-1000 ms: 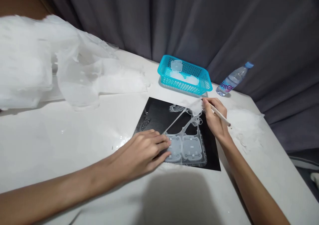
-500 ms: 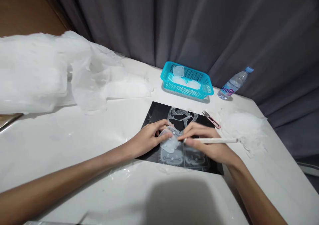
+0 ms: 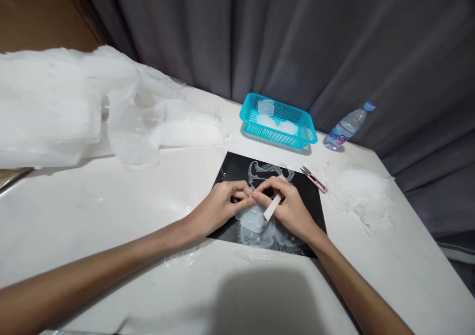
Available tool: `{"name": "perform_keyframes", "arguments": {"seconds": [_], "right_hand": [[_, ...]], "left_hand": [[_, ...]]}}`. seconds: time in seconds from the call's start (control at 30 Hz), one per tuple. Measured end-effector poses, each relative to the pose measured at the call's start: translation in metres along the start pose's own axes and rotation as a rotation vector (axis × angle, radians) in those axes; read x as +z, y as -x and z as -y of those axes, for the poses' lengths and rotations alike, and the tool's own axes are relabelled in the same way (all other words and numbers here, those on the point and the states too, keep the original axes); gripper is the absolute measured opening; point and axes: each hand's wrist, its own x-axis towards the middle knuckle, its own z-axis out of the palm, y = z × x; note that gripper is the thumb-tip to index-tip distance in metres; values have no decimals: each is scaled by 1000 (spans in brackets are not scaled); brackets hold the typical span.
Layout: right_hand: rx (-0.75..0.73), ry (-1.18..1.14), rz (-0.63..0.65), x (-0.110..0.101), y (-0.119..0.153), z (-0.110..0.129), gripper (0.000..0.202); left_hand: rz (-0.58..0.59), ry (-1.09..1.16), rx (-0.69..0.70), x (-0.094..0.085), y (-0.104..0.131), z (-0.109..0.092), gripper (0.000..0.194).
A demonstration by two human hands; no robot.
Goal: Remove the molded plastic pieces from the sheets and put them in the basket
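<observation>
My left hand (image 3: 230,199) is closed in a pinch on the edge of a frosted, translucent plastic piece (image 3: 251,219). Opposite it, my right hand (image 3: 287,204) has its thumb and fingertip pressed together at the same edge, meeting the left fingertips. A white pen-like tool (image 3: 272,207) is held across the right fingers, its blunt end pointing down toward me; its other end is hidden by the hand. Beneath both hands lies a black mat (image 3: 232,169). More clear, moulded plastic pieces (image 3: 256,240) rest on it, and a curved clear cut-out frame (image 3: 256,174) lies toward its far edge.
Behind the mat stands a blue mesh basket (image 3: 278,139) with several frosted pieces inside. Thread snips (image 3: 315,180) lie at the mat's right edge, beside a pile of translucent scraps (image 3: 361,191). A water bottle (image 3: 347,129) stands back right. White plastic wrapping (image 3: 48,107) covers the left rear.
My right hand has moved left to the plastic piece and pinches its edge. The tool has swung round, from pointing at the piece to lying across the fingers. My left hand stays almost in place.
</observation>
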Motion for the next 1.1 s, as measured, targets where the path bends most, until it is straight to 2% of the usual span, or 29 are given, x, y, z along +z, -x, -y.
{"name": "perform_keyframes", "arguments": {"seconds": [0.13,0.23,0.3,0.37,0.43,0.5,0.57,0.63,0.8,0.87,0.97,1.1], "right_hand": [[41,-60,3,1,-3,-1,22],[82,97,-94,5,-6,-9,16],[87,285,-192,4,-9,-17,14],[66,405,-226,0,-11,-22,16],[32,407,-230,-8,-11,-24,18],[1,363,-295,-18,-8,-24,17],[-28,311,-368,-26,-2,-22,16],[-69,292,-360,-30,6,-20,14],[-169,385,-8,-33,18,-19,14],[-179,455,68,-34,19,-23,11],[-175,527,71,-35,16,-34,14],[-182,556,-28,-33,13,-51,21]], "left_hand": [[-34,-111,45,6,5,-2,32],[-78,-414,296,19,24,-8,28],[-15,-546,488,24,39,-12,29],[49,-533,533,23,46,-15,28],[44,-391,365,15,43,-17,24],[18,-158,139,3,33,-17,25],[29,93,14,-6,21,-17,28],[54,275,-23,-11,14,-17,29],[17,390,-71,-10,10,-18,33],[12,434,-100,-10,11,-18,33],[29,544,-140,-10,11,-19,31],[68,704,-173,-11,10,-20,26]]}}
